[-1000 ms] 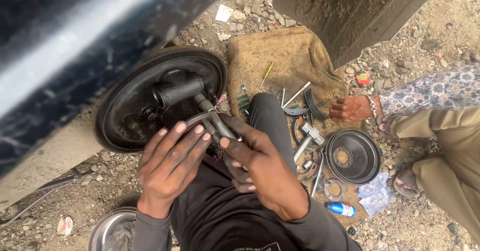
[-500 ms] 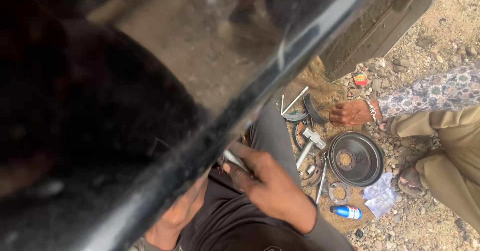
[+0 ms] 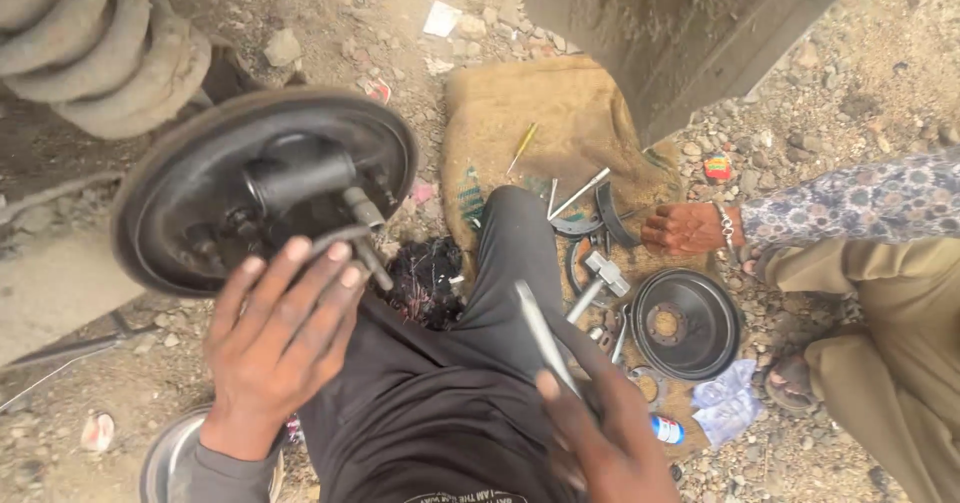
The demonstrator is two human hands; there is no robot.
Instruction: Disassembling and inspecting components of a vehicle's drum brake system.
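A round black brake backing plate (image 3: 190, 178) with a stub axle (image 3: 300, 178) stands at the left, under a coil spring (image 3: 95, 48). My left hand (image 3: 280, 338) reaches toward it with fingers spread, fingertips touching a small metal part (image 3: 345, 238) near the axle. My right hand (image 3: 610, 438) at the bottom is closed around a long thin metal tool (image 3: 545, 338) that points up and left over my dark-trousered leg (image 3: 500, 263).
A brown sack (image 3: 560, 128) on the gravel holds a yellow screwdriver (image 3: 522, 148), brake shoes (image 3: 600, 218), a hammer (image 3: 598, 278) and a brake drum (image 3: 685, 323). Another person's hand (image 3: 685, 228) rests on the sack at the right. A metal bowl (image 3: 170, 458) lies bottom left.
The camera came out from under the dark car body, so the backing plate is in view again. My right hand dropped lower and now holds the thin tool clear of the axle.
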